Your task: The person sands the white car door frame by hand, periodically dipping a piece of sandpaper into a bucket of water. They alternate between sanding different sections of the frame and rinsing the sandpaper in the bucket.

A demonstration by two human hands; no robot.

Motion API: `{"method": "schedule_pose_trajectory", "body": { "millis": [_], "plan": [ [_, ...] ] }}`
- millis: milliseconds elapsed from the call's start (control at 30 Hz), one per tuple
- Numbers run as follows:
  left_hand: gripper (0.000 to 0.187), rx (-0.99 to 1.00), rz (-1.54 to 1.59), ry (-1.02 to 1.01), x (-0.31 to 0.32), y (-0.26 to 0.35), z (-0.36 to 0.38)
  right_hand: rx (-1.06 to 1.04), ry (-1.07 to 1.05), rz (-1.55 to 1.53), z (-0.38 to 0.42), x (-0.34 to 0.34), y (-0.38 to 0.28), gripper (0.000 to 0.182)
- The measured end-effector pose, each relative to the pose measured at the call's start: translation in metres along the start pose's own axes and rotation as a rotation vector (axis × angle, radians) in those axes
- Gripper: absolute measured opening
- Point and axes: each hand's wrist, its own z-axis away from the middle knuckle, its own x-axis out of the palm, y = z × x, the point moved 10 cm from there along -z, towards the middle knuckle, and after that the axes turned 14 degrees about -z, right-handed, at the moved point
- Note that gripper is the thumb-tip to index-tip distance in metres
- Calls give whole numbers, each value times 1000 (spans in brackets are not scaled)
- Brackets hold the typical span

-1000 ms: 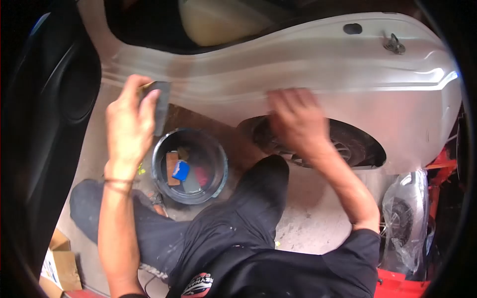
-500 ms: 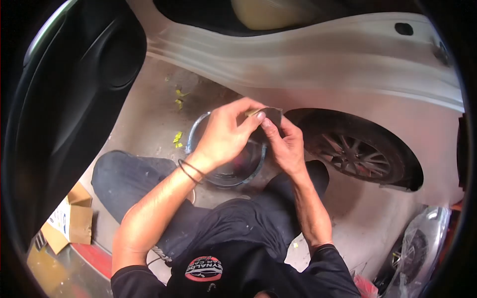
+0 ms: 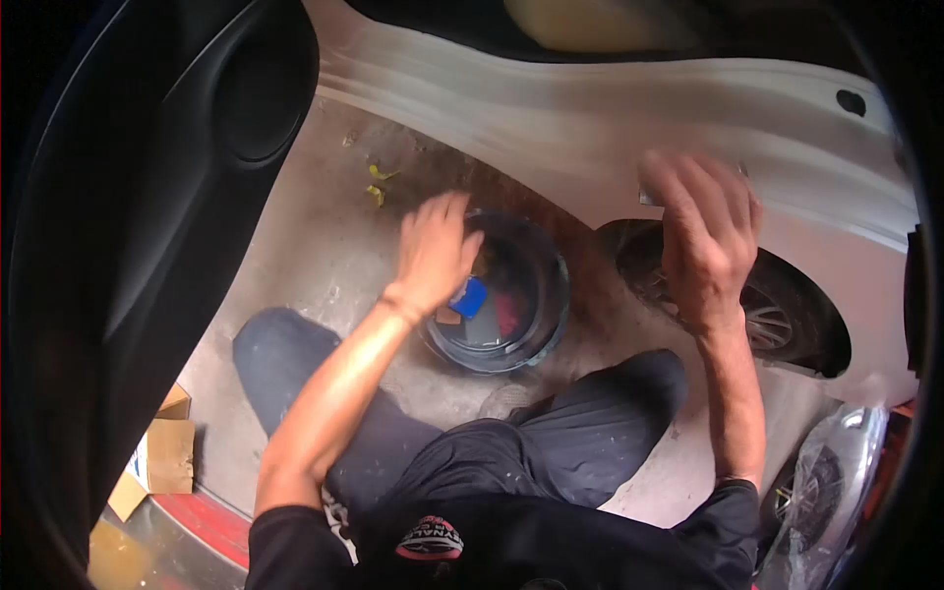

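My left hand [image 3: 433, 254] hangs over the left rim of a dark round bucket [image 3: 564, 295], fingers stretched out and holding nothing. Inside the bucket lie a blue block [image 3: 469, 297], a reddish piece [image 3: 507, 315] and a small brown piece [image 3: 447, 315], partly below that hand. At the car's pale body panel [image 3: 551, 147], above the rear wheel, is my right hand [image 3: 708, 221], its fingers smeared by motion. Edges of a thin piece of sandpaper [image 3: 648, 193] show beside those fingers; the rest is hidden under them.
The wheel [image 3: 772, 320] sits in its arch below my right hand. An open black car door [image 3: 147, 197] stands at the left. Yellow tape scraps [image 3: 377, 195] lie on the floor. A cardboard box [image 3: 169, 455] is at lower left, and a plastic-wrapped silver car part [image 3: 831, 492] at lower right.
Both hands were together on the dark sandpaper sheet. They have parted: the left let go and dropped toward the bucket, while the right moved right to the car panel with the sheet.
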Motion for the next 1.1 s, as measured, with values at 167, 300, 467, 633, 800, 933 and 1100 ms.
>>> {"method": "schedule_pose_trajectory", "body": {
  "millis": [167, 300, 467, 633, 800, 933, 1100],
  "plan": [
    [82, -147, -453, -9, 44, -76, -84, 80, -331, 250, 52, 46, 40, 53],
    [81, -137, -438, 94, 67, -81, -97, 69, -421, 339, 53, 41, 26, 52],
    [68, -41, -492, 33, 90, 2, -102, 195, -455, 403, 39, 34, 28, 51],
    [79, -65, 67, -73, 61, 112, -91, 222, -470, 384, 35, 32, 17, 50],
    [49, 314, 407, -101, 30, 65, -61, 222, -471, 311, 41, 62, 21, 55],
    [39, 116, 467, -299, 54, -16, -56, 238, -542, 153, 55, 134, 11, 55],
    [39, 65, 238, -463, 47, -49, -65, 232, -609, 137, 41, 116, 18, 54]
  ]
}}
